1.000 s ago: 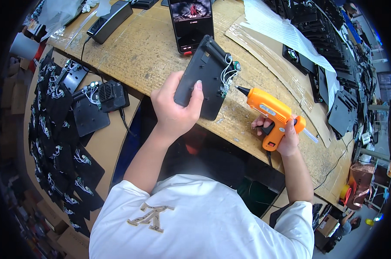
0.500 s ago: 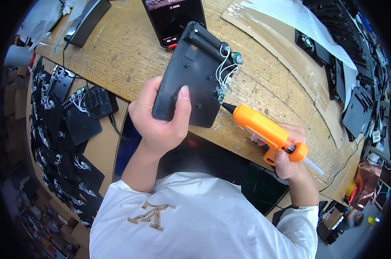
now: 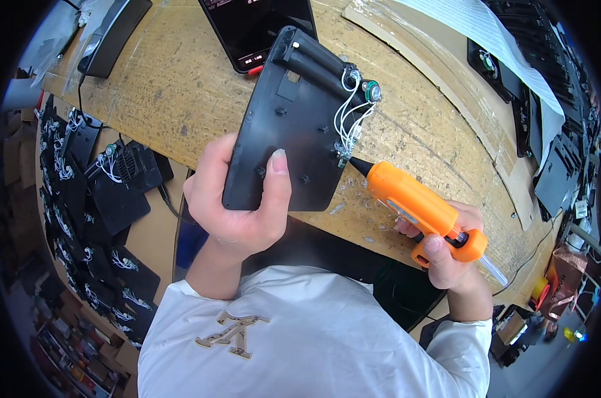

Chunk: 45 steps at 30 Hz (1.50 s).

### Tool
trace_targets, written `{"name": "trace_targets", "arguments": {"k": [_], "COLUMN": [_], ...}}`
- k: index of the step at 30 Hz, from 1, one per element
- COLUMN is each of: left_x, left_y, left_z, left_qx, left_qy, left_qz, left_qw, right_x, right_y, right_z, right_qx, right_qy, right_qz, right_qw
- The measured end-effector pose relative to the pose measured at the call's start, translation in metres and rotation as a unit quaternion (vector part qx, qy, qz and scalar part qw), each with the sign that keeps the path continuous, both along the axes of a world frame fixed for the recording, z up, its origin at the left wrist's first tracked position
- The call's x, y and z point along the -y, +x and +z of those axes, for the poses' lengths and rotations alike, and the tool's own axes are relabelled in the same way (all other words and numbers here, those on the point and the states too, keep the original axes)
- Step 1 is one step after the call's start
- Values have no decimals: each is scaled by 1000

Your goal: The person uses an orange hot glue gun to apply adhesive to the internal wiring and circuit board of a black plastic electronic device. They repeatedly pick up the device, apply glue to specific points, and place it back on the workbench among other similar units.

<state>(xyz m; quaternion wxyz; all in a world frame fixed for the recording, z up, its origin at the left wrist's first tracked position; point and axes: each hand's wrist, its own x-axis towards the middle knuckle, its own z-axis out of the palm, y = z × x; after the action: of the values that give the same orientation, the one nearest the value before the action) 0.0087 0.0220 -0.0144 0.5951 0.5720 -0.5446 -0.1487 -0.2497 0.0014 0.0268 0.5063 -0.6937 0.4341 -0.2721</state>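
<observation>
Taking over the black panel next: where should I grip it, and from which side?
Grip the black panel by its plain lower-left edge, from the left, as the left hand does. The white wires crowd its right edge, where the orange glue gun nozzle sits.

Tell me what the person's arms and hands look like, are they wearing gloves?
No gloves: the left hand and the right hand are both bare. The forearms are bare too. Short white sleeves of a white shirt end above the elbows. No watch or rings show.

Left hand (image 3: 237, 202) raised, fingers and thumb clamped in a grip; right hand (image 3: 446, 249) lower, curled closed, forearms bent inward.
</observation>
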Motion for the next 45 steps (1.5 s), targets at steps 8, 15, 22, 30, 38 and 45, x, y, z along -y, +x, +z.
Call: {"name": "trace_targets", "arguments": {"k": [8,15,22,30,38,45], "left_x": [0,3,2,1,-13,-32], "left_y": [0,1,1,-1,-21,-93], "left_z": [1,7,13,16,25,46], "left_qx": [15,31,38,11,-307,-501], "left_qy": [-9,-5,9,8,2,78], "left_qz": [-1,-9,-14,-10,-53,-194], "left_qw": [1000,999,999,1000,950,840], "right_x": [1,0,-2,-3,-9,-74], "right_y": [-2,0,3,-13,-20,20], "right_z": [5,3,0,20,45,76], "right_qx": [-40,-7,13,-185,-471,179], "right_qy": [-14,-15,-30,-106,-343,96], "right_qz": [23,6,-8,-31,-128,-260], "right_qw": [999,1000,999,977,802,944]}}
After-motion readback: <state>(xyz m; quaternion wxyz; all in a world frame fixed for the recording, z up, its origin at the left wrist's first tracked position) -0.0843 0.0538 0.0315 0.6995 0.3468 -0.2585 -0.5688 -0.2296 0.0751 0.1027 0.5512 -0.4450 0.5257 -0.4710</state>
